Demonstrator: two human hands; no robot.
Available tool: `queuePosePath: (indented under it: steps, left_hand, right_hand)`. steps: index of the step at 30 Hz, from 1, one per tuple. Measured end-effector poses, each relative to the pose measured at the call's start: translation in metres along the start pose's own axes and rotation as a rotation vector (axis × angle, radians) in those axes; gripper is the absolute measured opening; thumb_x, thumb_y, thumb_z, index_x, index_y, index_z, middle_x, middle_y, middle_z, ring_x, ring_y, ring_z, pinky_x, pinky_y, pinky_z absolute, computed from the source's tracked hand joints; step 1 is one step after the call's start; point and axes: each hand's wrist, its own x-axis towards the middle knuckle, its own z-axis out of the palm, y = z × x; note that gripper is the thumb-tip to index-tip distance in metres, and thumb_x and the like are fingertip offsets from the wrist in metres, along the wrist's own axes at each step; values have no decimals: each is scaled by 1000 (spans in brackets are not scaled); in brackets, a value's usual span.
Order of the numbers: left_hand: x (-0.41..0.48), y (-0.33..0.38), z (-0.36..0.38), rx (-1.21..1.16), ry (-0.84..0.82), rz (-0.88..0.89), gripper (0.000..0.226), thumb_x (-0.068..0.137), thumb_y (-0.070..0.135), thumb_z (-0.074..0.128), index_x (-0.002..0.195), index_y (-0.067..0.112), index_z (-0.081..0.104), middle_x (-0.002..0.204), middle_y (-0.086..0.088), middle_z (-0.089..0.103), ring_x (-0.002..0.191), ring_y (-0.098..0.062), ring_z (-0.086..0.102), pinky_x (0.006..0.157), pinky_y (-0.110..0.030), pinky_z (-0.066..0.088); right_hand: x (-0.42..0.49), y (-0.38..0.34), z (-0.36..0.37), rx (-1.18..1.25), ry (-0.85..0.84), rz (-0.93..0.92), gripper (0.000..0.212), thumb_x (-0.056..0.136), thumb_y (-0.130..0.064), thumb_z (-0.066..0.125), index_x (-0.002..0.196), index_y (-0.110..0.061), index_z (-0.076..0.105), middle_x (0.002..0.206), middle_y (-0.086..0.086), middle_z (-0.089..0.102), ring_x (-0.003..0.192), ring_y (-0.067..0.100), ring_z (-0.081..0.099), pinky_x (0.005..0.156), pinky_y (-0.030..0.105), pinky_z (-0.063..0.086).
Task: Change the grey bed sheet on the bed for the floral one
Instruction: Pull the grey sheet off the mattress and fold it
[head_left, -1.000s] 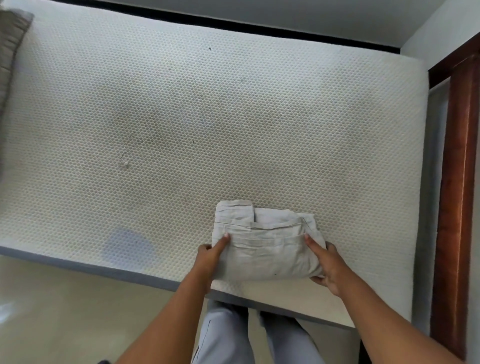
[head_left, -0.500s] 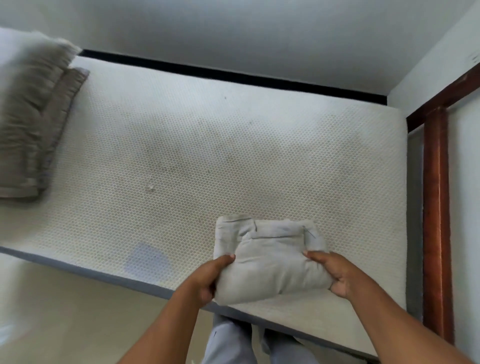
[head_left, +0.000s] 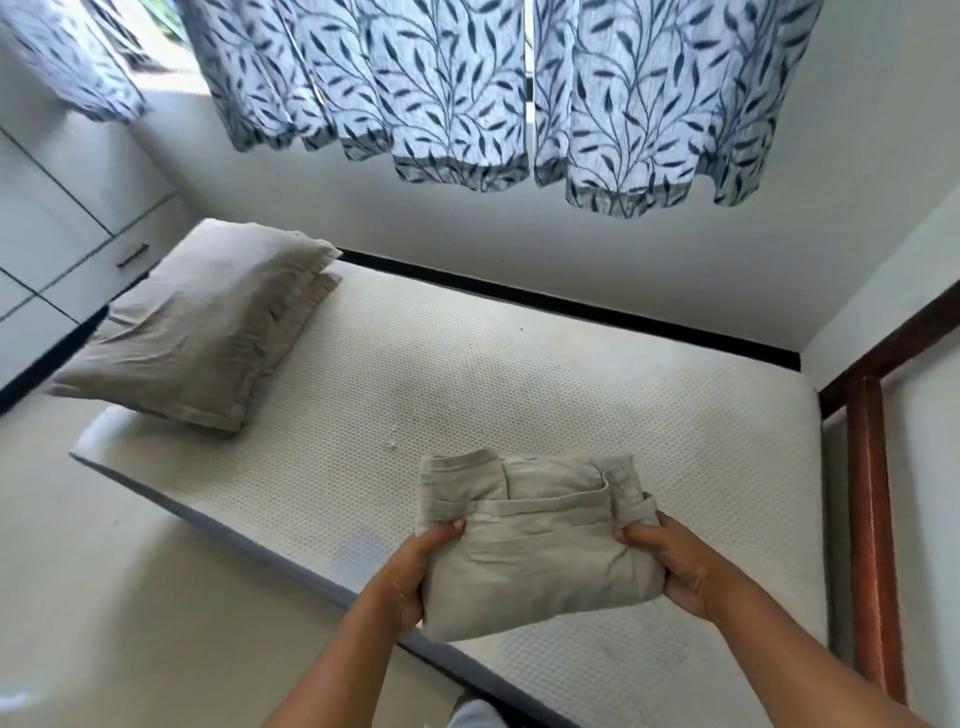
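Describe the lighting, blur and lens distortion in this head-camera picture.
Head view: soft daylight enters at the upper left, behind the leaf-print curtains; no hard shadows or glare on the mattress. Wide-angle bending curves the walls and the mattress edge. The pillow looks slightly smeared; the folded grey sheet and both hands are sharp.

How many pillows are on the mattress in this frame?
1. The grey pillow lies at the far left end of the bare mattress. Its layered right edge may hide a second one beneath.

bright daylight, warped blurry edges
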Motion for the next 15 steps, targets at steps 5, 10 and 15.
queuePosePath:
  steps: [5, 10, 15]
  left_hand:
    - [-37, 17, -8, -70, 49, 74, 60, 78, 41, 80, 128, 11, 66, 119, -20, 71, 109, -39, 69, 103, -55, 49]
    - [-60, 37, -29, -157, 38, 113, 58, 84, 49, 73, 126, 9, 68, 122, -18, 70, 112, -36, 68, 107, -52, 47]
    - [-62, 52, -58, -133, 22, 141, 61, 83, 51, 76, 127, 10, 67, 123, -18, 70, 114, -36, 67, 109, -53, 46]
  right_hand:
    - [-13, -28, 40, -40, -35, -86, 47, 88, -26, 78, 132, -16, 63, 121, 11, 73, 111, 32, 71, 103, 51, 52]
    - [-16, -43, 78, -79, -50, -162, 47, 87, -33, 78, 129, -15, 65, 117, 10, 75, 108, 29, 73, 96, 45, 57]
    - [-9, -55, 107, -134, -33, -173, 46, 87, -35, 79, 126, -13, 67, 112, 10, 77, 102, 28, 74, 87, 41, 60]
